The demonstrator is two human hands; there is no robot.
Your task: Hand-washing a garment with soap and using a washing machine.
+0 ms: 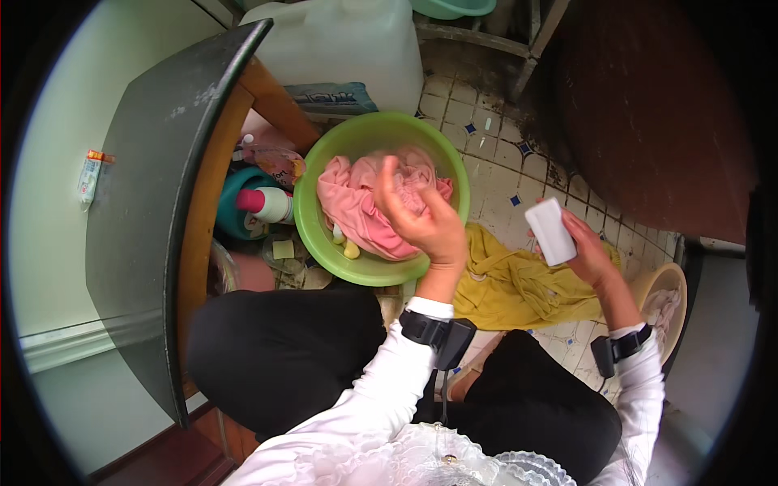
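Over the light-green plastic basin (307,243), my left hand (425,228) is raised with its fingers apart and holds nothing. Wet-looking pink fabric (352,194) lies bunched in the basin beneath it. Small pale-yellow pieces (351,249) show at the basin's near left side; what they are I cannot tell. Off to the right, my right hand (586,246) grips a white rectangular bar (551,232), probably soap. That hand is above a crumpled mustard-yellow garment (516,285) spread on the tiled floor (492,194).
A black-topped wooden table (140,182) stands at the left. Beside the basin are a pink-capped bottle (273,203), a teal tub (234,203) and a dish with a yellowish block (282,249). A large jug (340,48) stands behind; a beige bucket (674,291) holds cloth at right.
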